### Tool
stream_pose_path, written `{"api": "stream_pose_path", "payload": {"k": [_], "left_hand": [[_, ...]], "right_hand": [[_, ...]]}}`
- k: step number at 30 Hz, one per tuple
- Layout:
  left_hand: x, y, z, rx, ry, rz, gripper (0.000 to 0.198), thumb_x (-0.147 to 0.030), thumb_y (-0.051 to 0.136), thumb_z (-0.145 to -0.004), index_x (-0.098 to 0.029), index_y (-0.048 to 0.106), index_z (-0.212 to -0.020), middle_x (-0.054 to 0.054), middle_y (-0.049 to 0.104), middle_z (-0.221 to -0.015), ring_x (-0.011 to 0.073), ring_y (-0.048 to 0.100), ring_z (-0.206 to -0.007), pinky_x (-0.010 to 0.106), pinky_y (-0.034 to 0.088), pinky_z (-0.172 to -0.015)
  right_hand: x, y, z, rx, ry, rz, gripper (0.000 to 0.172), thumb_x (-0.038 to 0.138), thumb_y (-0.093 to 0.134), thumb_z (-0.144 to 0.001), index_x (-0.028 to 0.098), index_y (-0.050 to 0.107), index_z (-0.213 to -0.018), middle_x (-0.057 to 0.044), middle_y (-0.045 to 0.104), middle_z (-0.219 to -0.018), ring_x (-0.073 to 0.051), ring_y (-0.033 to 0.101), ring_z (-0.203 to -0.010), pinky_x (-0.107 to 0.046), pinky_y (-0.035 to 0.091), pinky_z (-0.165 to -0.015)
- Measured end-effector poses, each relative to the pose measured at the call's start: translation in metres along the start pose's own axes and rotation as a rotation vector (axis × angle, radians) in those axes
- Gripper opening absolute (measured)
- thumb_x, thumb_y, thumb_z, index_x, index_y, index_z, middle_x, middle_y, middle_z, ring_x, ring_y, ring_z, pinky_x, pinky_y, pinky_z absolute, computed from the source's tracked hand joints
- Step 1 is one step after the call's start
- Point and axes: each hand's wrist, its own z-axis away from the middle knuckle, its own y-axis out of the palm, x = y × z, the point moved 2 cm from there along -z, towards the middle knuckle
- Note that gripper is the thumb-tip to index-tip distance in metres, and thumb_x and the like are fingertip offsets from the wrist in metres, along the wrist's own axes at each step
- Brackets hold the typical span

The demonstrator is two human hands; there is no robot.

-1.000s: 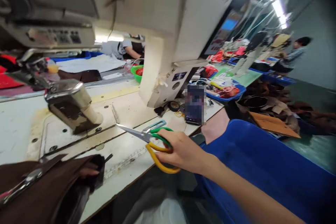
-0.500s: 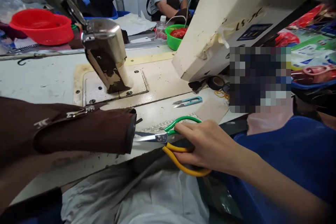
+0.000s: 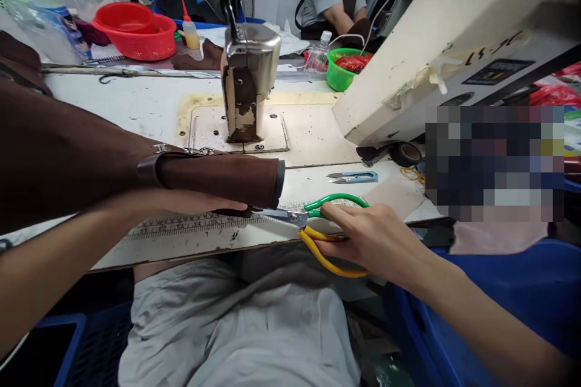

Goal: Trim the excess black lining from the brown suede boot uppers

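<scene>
right hand [image 3: 376, 242] clasps scissors [image 3: 303, 218], blade tips hidden under brown fabric [image 3: 218, 172]; thread snips [image 3: 354, 177] lie beyond.

Lt grey creased garment [image 3: 254, 320] over lap; both forearms [image 3: 476, 308] bare; R hand [image 3: 376, 240] bare.

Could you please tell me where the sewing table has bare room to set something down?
Bare tabletop lies left of the post, between the brown piece and the far rail. The near edge is crowded: left hand, scissors, right hand; snips and tape roll sit right.
</scene>
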Motion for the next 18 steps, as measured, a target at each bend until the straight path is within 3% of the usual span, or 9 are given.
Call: {"api": "stream_pose_path", "payload": {"k": [5, 12, 15, 18], "left_hand": [[-0.03, -0.008, 0.008, -0.006, 0.114, -0.062, 0.022, -0.041, 0.062, -0.092, -0.019, 0.066, -0.095, 0.003, 0.069, -0.106, 0.019, 0.062, -0.099, 0.028, 0.048, -0.09], [-0.045, -0.015, 0.019, -0.068, 0.121, -0.152, 0.027, -0.046, 0.06, -0.094, -0.021, 0.067, -0.101, 0.002, 0.069, -0.102, 0.0181, 0.061, -0.095, 0.028, 0.046, -0.084], [-0.046, -0.015, 0.02, -0.046, 0.092, -0.21, 0.028, -0.048, 0.071, -0.086, -0.021, 0.069, -0.095, 0.002, 0.069, -0.1, 0.0193, 0.06, -0.095, 0.029, 0.046, -0.084], [-0.046, -0.017, 0.018, -0.028, 0.134, -0.195, 0.024, -0.044, 0.065, -0.089, -0.021, 0.068, -0.091, 0.001, 0.068, -0.1, 0.0183, 0.06, -0.097, 0.028, 0.045, -0.089]], "right_hand": [[-0.002, -0.012, -0.002, -0.101, -0.126, 0.108, 0.056, 0.047, 0.018, -0.114, 0.019, 0.053, -0.08, 0.001, 0.057, -0.063, -0.014, 0.055, -0.049, -0.029, 0.026, -0.048], [0.004, -0.03, -0.009, -0.164, -0.15, 0.191, 0.061, 0.052, 0.018, -0.113, 0.018, 0.055, -0.077, 0.002, 0.055, -0.059, -0.013, 0.052, -0.046, -0.03, 0.025, -0.048], [0.006, -0.036, -0.011, -0.175, -0.157, 0.221, 0.062, 0.052, 0.018, -0.113, 0.018, 0.056, -0.077, 0.002, 0.057, -0.06, -0.014, 0.052, -0.046, -0.03, 0.023, -0.048], [0.005, -0.042, -0.011, -0.174, -0.155, 0.23, 0.063, 0.054, 0.017, -0.113, 0.018, 0.057, -0.079, 0.002, 0.058, -0.06, -0.015, 0.053, -0.046, -0.031, 0.021, -0.048]]}}
